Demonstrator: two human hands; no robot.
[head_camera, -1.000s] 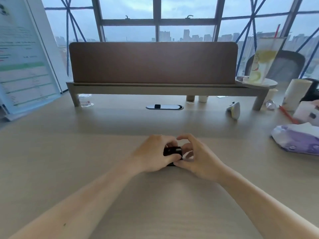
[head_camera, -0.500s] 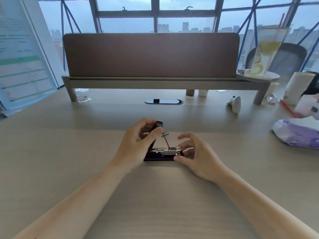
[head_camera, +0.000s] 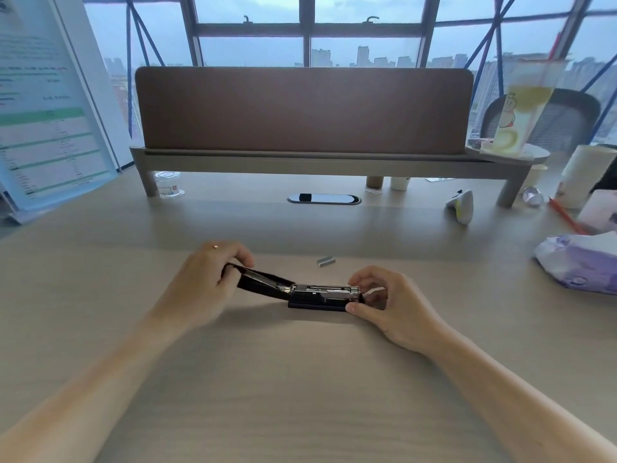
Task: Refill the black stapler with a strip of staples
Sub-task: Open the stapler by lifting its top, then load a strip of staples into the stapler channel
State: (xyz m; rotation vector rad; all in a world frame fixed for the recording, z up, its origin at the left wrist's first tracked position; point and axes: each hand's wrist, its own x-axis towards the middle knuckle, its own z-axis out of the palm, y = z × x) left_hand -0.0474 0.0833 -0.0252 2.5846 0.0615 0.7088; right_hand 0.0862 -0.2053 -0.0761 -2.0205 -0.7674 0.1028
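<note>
The black stapler (head_camera: 315, 302) lies on the wooden desk (head_camera: 300, 379), swung wide open. Its black top cover (head_camera: 263, 283) is folded back to the left, nearly flat. My left hand (head_camera: 207, 282) grips the end of that cover. The bare metal staple channel (head_camera: 325, 290) faces up over the black base. My right hand (head_camera: 387, 302) pinches the right end of the base and channel. A short grey strip of staples (head_camera: 325, 261) lies loose on the desk just behind the stapler, untouched.
A brown divider on a low shelf (head_camera: 303, 155) crosses the back of the desk. A purple tissue pack (head_camera: 581, 265), a red pencil (head_camera: 566, 217), cups and a white mouse-like item (head_camera: 462, 205) sit at the right. A document stand (head_camera: 43, 128) leans at the left.
The stapler went from closed under both hands, to cover raised upright, to cover laid back flat leftward. My hands spread apart, uncovering the staple strip behind.
</note>
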